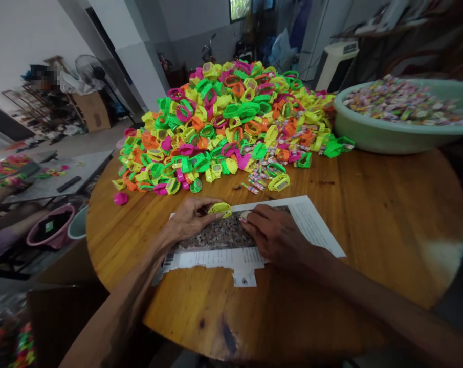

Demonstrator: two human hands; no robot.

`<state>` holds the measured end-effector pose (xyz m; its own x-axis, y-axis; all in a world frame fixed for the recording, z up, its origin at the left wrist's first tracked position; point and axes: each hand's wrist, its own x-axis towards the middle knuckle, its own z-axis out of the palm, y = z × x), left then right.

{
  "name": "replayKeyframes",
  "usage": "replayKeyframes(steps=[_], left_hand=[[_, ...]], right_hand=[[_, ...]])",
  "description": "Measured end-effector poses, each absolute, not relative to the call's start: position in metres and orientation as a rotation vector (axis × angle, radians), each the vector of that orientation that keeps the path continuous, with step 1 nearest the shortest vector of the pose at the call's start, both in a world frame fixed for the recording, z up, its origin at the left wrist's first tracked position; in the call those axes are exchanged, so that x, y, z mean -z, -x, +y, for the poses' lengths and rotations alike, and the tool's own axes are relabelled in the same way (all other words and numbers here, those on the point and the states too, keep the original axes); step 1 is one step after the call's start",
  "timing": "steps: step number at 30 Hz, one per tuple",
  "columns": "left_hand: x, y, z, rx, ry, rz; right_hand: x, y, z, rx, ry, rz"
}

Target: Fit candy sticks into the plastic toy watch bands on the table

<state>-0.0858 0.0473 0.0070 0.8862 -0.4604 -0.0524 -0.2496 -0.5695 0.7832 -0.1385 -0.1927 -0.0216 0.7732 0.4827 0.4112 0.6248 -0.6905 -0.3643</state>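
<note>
One yellow watch (220, 209) in a pinching left hand (190, 219), pale piece (243, 215) in a curled right hand (276, 233)

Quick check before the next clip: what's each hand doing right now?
Left hand: closed, holding a yellow toy watch.
Right hand: fingers closed on a small pale item, too blurred to identify.
</note>
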Motion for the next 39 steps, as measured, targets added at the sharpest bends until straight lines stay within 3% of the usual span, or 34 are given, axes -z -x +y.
replayKeyframes(steps=[15,32,36,39], left_hand=[[0.006,0.091,0.049,0.172,-2.257,-0.662],[0.028,0.086,0.054,-0.143,-2.347,-0.863],[0.021,0.085,0.055,-0.205,-2.386,-0.911],[0.0,0.102,0.083,-0.239,-2.461,-0.843]], right_hand=[[0.027,0.127,-0.178,0.458,2.342,-0.82],[0.0,0.137,-0.144,0.39,2.965,-1.072],[-0.005,0.131,-0.154,0.323,2.852,-1.121],[-0.008,0.12,-0.186,0.406,2.671,-0.856]])
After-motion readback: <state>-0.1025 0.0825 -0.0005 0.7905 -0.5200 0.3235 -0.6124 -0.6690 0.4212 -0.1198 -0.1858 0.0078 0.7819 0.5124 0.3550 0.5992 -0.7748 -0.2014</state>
